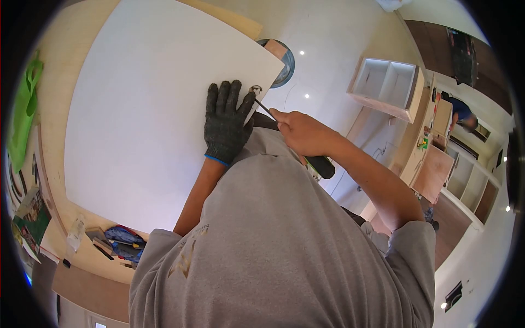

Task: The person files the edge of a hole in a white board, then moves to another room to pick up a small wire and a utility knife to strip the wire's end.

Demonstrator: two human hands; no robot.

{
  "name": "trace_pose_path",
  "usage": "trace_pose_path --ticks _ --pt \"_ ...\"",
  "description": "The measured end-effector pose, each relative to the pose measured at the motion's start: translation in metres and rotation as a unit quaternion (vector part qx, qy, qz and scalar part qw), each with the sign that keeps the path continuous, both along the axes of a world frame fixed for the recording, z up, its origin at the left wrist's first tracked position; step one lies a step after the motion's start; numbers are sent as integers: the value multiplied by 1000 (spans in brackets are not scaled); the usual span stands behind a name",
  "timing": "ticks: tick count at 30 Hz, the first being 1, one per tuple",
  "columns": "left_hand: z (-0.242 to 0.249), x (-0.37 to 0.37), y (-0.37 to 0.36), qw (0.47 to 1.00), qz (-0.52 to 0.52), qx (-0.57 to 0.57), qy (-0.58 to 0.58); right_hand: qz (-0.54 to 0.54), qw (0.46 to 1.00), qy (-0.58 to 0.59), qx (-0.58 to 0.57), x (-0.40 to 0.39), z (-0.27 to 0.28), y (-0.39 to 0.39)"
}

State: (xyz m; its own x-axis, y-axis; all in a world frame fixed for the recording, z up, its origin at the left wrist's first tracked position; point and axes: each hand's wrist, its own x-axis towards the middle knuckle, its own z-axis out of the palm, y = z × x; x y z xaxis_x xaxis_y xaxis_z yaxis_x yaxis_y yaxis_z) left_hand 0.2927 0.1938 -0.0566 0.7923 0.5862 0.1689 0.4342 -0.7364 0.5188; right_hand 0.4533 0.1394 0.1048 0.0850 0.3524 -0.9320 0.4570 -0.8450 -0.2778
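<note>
A large white panel (147,104) lies flat before me. My left hand (227,117), in a dark knit glove with a blue cuff, presses on it palm down with the fingers spread. Near the panel's right edge, beside the gloved thumb, is a small round recess or fitting (255,89); its detail is too small to make out. My bare right hand (306,133) is closed around what looks like a screwdriver (322,167) with a thick black and green handle. Its thin dark shaft points at the round spot, close to the left thumb.
Beneath the panel is a pale wooden board (52,136). A green bag (24,109) hangs at the left, and a blue cloth bundle (124,240) lies low left. A round blue tub (284,71) stands beyond the panel's corner. At right are an open cabinet box (383,82) and a bending person (462,112).
</note>
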Motion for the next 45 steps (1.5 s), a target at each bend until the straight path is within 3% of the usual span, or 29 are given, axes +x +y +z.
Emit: trace_pose_path --ticks 1,4,7,13,22,31,34,40,45 --pt "0 0 0 1000 -1 -3 5 11 1000 -5 3 0 -4 -4" --pt "3 2 0 1000 -2 -2 9 232 957 -148 90 -13 -23 -22" --pt "2 3 -1 1000 6 -9 3 181 979 -93 13 -7 -8 -7" --pt "-1 2 -2 1000 -3 5 -4 204 974 -87 49 1 -11 -10" --pt "0 4 -2 1000 -8 5 5 336 930 -149 11 -7 6 0" --pt "-1 0 -4 1000 12 -19 -17 236 967 -93 37 2 -7 -5" --pt "-4 1 -4 1000 8 0 -28 207 976 -65 -7 3 1 5" --pt "-1 1 -5 1000 3 6 -5 340 930 -143 6 -2 1 0" --pt "4 5 -3 1000 2 -3 4 316 939 -135 11 -3 6 3"
